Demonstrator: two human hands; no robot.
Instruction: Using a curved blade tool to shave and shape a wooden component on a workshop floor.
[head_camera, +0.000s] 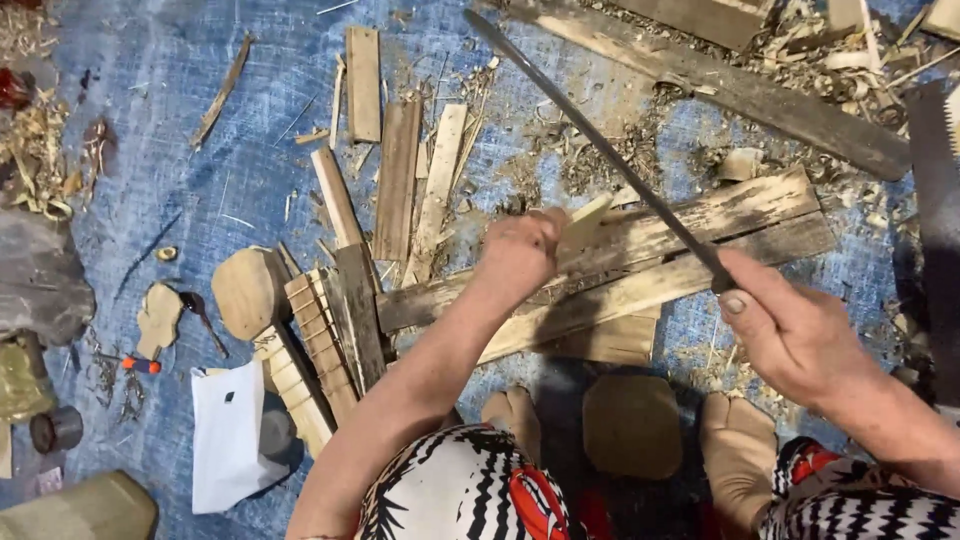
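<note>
While left fingers (535, 240) pinch a wood sliver (585, 222), right fingers (760, 310) grip a long blade (600, 145) over scattered planks (640, 265).

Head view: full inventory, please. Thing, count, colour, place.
long blade: 1, dark metal, slanting from top centre to right hand
small wood piece: 1, pale, in left hand
weathered planks: 2, grey-brown, centre
wood strips: several, tan, upper centre
rounded wood blank: 1, tan, left
white bag: 1, bottom left
blue mat: 1, underneath
saw: 1, dark, right edge
left hand: grips wood piece
right hand: grips blade
</note>
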